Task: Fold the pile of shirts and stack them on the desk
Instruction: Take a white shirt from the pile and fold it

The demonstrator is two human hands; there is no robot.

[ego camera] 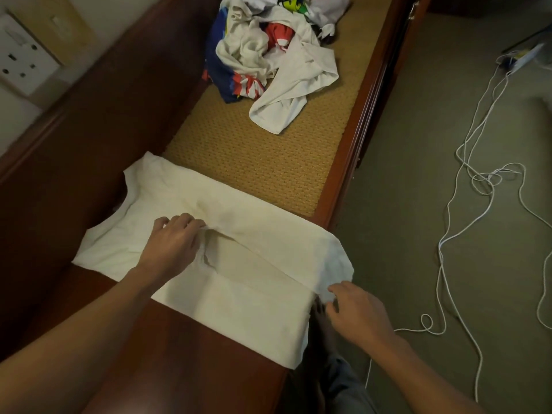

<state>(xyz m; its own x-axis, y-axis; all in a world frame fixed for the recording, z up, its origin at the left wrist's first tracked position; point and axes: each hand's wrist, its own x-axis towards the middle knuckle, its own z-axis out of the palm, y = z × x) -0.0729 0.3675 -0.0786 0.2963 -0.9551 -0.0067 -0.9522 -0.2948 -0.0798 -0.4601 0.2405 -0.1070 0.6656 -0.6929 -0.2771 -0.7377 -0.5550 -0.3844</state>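
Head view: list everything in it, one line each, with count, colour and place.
white shirt: one, cream-white, spread across the near desk, partly folded
pile of shirts: one heap, white with blue, red and yellow, far end of the mat
woven mat: one, tan, on the desk top
desk: one, dark red-brown
cord: one tangle, white, on the carpet
carpet: grey-green, right of the desk
wall socket: one, white, upper left
left hand: pinches the shirt's middle
right hand: pinches its right edge
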